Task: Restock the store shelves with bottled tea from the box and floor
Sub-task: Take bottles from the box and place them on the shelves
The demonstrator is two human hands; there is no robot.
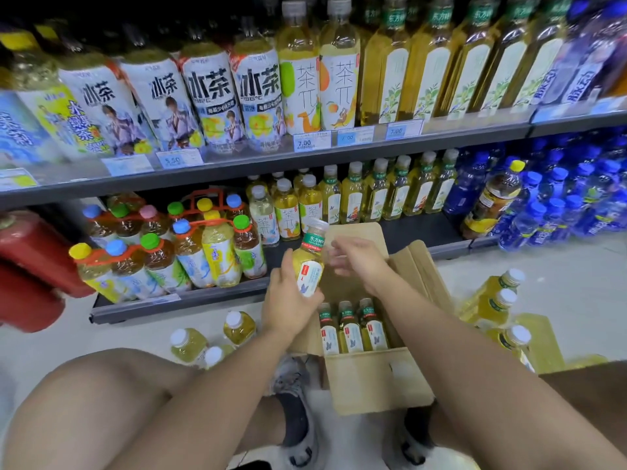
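Slippage threatens: left hand (pixel 288 300) grips the tilted yellow plastic tea bottle (pixel 308 266) low, right hand (pixel 356 257) loose and empty beside it; it could drop into the open brown cardboard box (pixel 376 378).

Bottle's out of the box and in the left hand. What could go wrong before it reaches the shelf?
1. The left hand grips the tilted bottle by its lower half; the blurred right hand is open beside it, so a rushed handover could drop it.
2. Loose bottles sit on the floor by the knee; shifting feet could topple them.
3. A flap of the box stands between the hands and the lower shelf; the bottle could catch it.
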